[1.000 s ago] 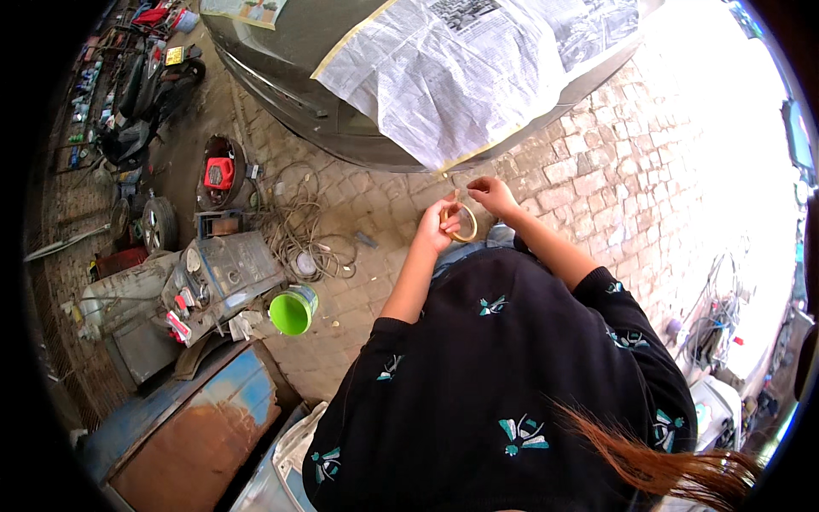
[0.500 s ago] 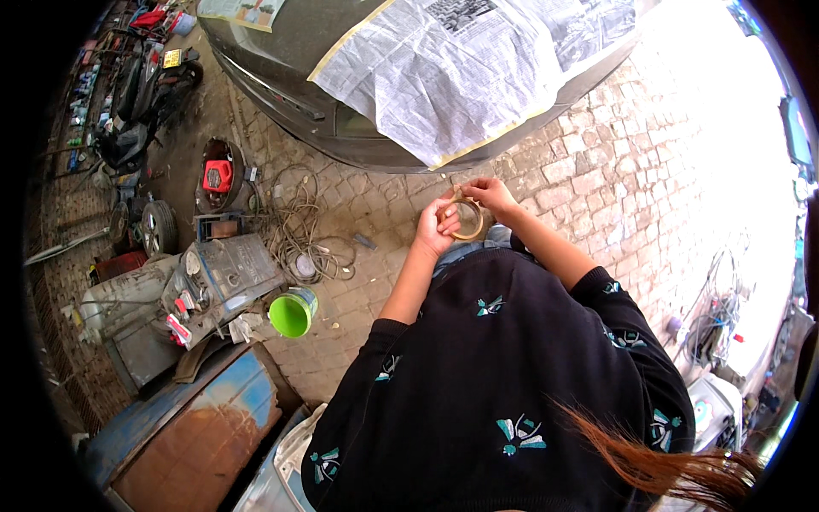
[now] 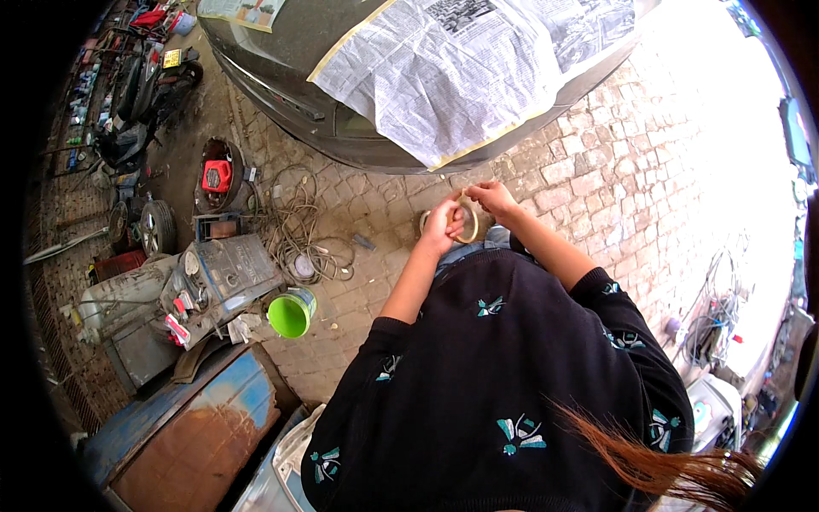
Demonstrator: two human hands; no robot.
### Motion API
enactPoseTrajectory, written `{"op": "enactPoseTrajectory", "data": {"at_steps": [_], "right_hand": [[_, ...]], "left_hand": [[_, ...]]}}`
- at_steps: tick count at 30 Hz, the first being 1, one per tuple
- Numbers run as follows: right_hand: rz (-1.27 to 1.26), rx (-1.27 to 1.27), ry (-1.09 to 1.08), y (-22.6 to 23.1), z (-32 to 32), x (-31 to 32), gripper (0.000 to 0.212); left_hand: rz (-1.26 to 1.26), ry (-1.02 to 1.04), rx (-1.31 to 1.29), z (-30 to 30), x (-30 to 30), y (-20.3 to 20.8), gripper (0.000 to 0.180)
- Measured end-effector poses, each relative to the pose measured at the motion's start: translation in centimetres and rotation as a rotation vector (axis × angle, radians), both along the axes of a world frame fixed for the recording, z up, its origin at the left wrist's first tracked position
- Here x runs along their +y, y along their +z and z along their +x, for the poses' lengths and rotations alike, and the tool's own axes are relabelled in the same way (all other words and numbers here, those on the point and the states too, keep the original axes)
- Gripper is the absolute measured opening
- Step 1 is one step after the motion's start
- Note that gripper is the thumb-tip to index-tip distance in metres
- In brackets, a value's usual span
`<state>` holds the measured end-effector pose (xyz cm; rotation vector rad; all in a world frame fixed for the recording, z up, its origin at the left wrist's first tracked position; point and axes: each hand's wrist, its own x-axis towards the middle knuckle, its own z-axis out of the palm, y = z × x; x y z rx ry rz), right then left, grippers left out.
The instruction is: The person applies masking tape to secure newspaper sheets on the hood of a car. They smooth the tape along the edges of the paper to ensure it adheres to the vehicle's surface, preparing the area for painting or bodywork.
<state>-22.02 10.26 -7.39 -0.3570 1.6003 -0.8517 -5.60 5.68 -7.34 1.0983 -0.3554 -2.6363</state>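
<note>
A roll of masking tape, pale yellow and ring-shaped, is gripped in my left hand in front of my waist. My right hand is pinched at the upper edge of the roll, its fingertips close to those of the left. Whether a loose tape end lies between them is too small to make out. Just beyond both hands, crumpled newspaper sheets cover part of a dark car. Yellowish tape strips run along the paper's edges. The hands are apart from the car.
Tangled cable lies on the brick paving to the left. Near it stand a green bucket, a grey metal box and a red tool in a tray. A rusty blue panel is at lower left; more cable lies at right.
The tape roll has turned in my left hand, so its ring shows at a different angle. My right hand has shifted very slightly and still pinches at the roll's top.
</note>
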Motion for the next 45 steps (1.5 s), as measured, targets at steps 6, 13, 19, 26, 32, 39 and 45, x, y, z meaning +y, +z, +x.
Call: {"op": "enactPoseTrajectory", "data": {"at_steps": [6, 13, 19, 26, 32, 39, 45], "right_hand": [[-0.078, -0.256, -0.221, -0.4, -0.7, 0.5, 0.013], [-0.247, -0.322, -0.275, 1.4, -1.1, 0.7, 0.008], [-0.236, -0.088, -0.174, 1.1, -1.1, 0.3, 0.013], [-0.168, 0.077, -0.203, -0.2, 1.0, -3.0, 0.016], [-0.153, 0.193, -0.220, -0.3, 1.8, -3.3, 0.016], [-0.165, 0.290, -0.303, -0.2, 2.5, -3.9, 0.019], [0.002, 0.472, -0.230, 1.7, 2.7, -4.4, 0.023]], "left_hand": [[0.333, 0.220, -0.317, -2.0, -1.7, -6.6, 0.023], [0.183, 0.516, -0.027, -8.6, -4.7, -6.2, 0.024], [0.033, 0.608, 0.179, -6.9, -3.4, -9.5, 0.012], [-0.062, 0.461, 0.086, -4.9, -1.4, -6.6, 0.014], [-0.115, 0.450, -0.020, -4.1, -1.0, -5.1, 0.010], [-0.117, 0.433, -0.056, -3.9, -0.7, -4.9, 0.011], [-0.121, 0.453, -0.134, -4.0, -0.5, -4.7, 0.013]]}}
